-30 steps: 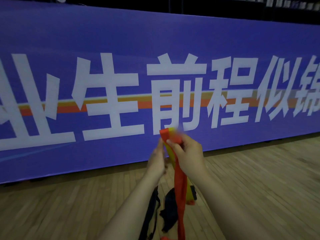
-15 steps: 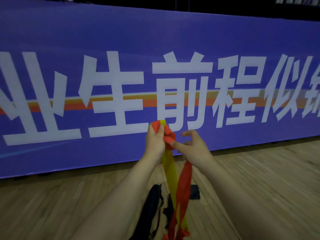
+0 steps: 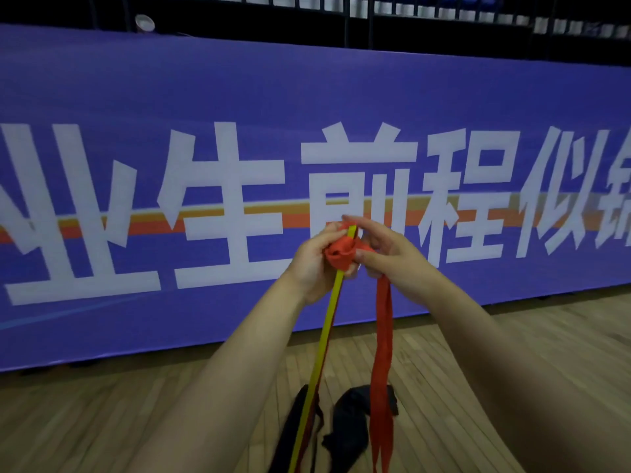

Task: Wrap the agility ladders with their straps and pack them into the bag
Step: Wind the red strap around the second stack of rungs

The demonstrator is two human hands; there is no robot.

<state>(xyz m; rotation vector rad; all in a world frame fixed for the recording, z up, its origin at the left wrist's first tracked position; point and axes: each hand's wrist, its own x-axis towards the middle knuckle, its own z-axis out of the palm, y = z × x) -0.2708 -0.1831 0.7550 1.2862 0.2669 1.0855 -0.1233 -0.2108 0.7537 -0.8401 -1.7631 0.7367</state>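
Standing behind the hands and filling most of the view is a long purple banner (image 3: 239,97) with big white characters and an orange stripe. A dark railing (image 3: 409,15) runs above it. Wooden floor (image 3: 102,421) stretches below and on both sides of the forearms. Nothing comes between the camera and the hands, though the forearms hide part of the floor beneath them.

Both hands are raised close together in front of the banner, joined by the ladder's webbing. The left hand (image 3: 312,264) has its fingers curled round a red wad (image 3: 339,256) of bunched strap. A yellow band (image 3: 327,329) pokes out just above that wad and hangs straight down from under the left hand, out of view at the bottom edge. A darker red length lies close behind it. The right hand (image 3: 392,261) is just beside the wad, thumb pressed on the red strap (image 3: 382,353) and forefinger reaching over the top. The strap drops from below this hand to the bottom edge. Below and between the forearms, on the floor, lies a crumpled black bag (image 3: 351,421). The red strap hangs in front of it. A long black piece (image 3: 293,428) lies beside it, under the left forearm, crossed by the yellow band.

Count: two hands, one red wad and one yellow band. The red strap under the right hand seems doubled. There are two black pieces on the floor; I cannot tell whether they are one bag.
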